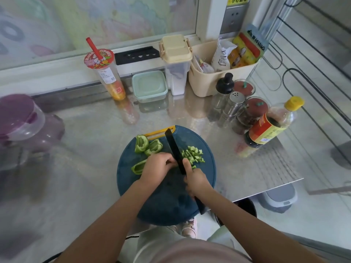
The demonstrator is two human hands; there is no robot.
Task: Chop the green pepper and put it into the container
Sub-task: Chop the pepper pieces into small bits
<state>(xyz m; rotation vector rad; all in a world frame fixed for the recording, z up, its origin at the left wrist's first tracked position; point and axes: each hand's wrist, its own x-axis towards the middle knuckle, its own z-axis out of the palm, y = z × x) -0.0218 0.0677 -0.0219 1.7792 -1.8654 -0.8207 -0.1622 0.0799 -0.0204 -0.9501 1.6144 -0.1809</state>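
The job looks about half done: on the round dark-blue cutting board point(161, 198) a heap of small diced green pepper bits point(193, 154) lies at 2 o'clock from the board's middle, while two large uncut green pepper chunks point(141, 143) wait at 11 o'clock. The left hand point(155, 166) curls its fingers down on a long green pepper strip point(138, 167) poking out toward 9 o'clock, and the right hand point(195, 181) grips the handle of the black kitchen knife point(174, 149), whose blade is just beside the left fingertips. The pale-green lidded plastic container point(150, 85) stands closed at 12 o'clock, far back on the shiny metal bench point(85, 130), so more chopping, opening it and the transfer remain.
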